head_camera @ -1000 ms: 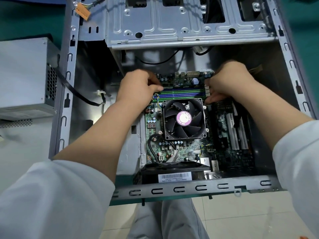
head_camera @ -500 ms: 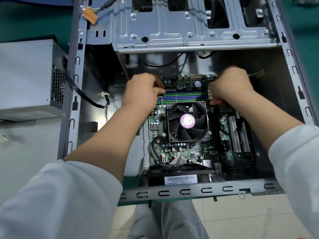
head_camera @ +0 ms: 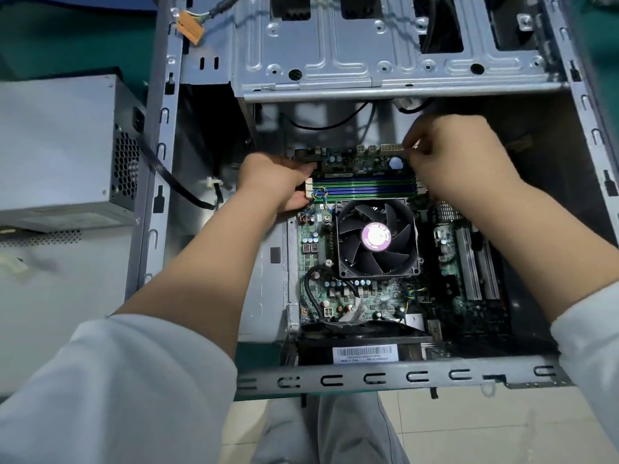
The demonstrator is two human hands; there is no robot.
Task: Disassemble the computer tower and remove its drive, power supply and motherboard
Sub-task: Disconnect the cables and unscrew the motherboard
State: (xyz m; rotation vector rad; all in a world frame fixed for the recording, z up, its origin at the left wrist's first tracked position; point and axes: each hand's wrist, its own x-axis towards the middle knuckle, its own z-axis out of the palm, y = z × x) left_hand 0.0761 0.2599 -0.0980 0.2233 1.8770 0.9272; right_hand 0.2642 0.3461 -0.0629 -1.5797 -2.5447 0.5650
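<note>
Seen from above, an open computer tower (head_camera: pixel 157 182) fills the frame; its motherboard (head_camera: pixel 368 296) lies at the centre, and the power supply (head_camera: pixel 60 152) sits outside at left. The left hand (head_camera: pixel 274 182) grips the board's upper-left edge; the right hand (head_camera: pixel 459 162) has curled fingers at its upper-right edge, its grasp impossible to tell.

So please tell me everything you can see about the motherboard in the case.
The motherboard is a green circuit board lying flat inside the open metal case. A black cooling fan with a pink centre label sits on it, with blue and green memory slots beyond and silver-edged expansion slots to the right. Small capacitors and thin cables are scattered over it. The left hand holds its far left corner; the right hand is at its far right edge.
</note>
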